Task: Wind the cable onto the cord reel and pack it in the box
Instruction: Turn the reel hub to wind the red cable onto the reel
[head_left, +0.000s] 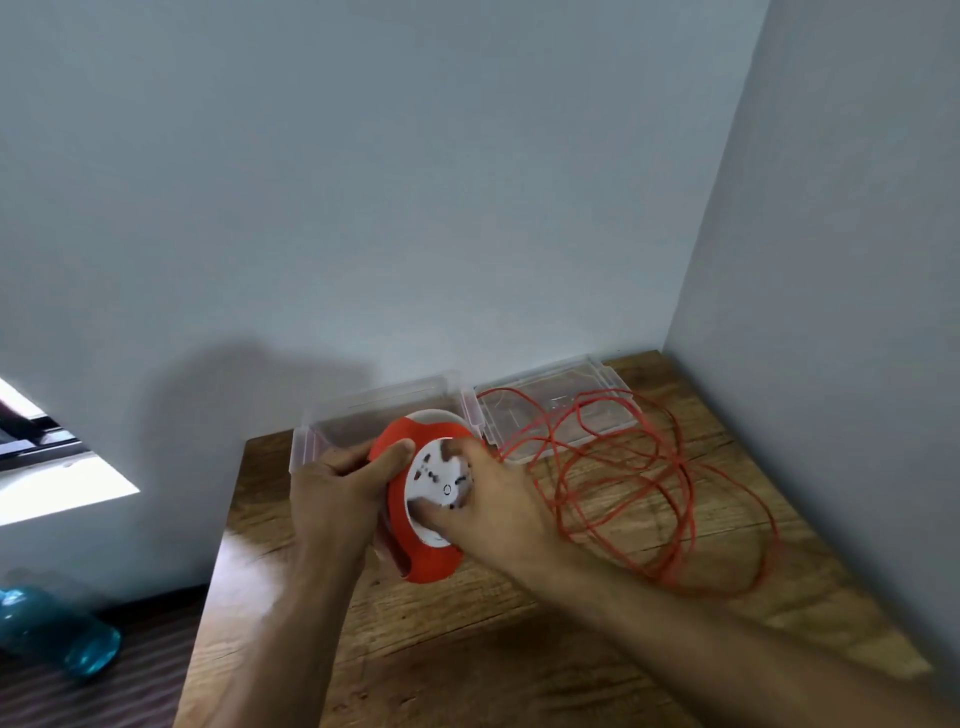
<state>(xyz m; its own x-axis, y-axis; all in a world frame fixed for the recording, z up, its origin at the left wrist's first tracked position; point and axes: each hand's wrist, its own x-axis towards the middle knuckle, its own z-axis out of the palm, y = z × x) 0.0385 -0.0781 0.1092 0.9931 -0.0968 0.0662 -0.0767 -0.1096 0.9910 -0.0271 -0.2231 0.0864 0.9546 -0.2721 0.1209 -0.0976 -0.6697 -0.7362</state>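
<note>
While winding, hold the cord reel (431, 488) steady above the table (467, 649), just in front of the clear box (374, 410).
Grip firm with the left hand (337, 483) curled round the red side; turn slowly with the right hand (493, 499), fingers bent onto the white middle. Feed in the loose red cable (688, 486), heaped on the table to the right and over the lid (561, 410), without knots.

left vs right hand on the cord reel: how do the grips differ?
The left hand grips the red housing of the cord reel from the side, thumb on its rim; the right hand sits on the white socket face, thumb and fingers pressing it. The left hand is away from the red cable; the right hand is beside it. Both hold the reel.
</note>
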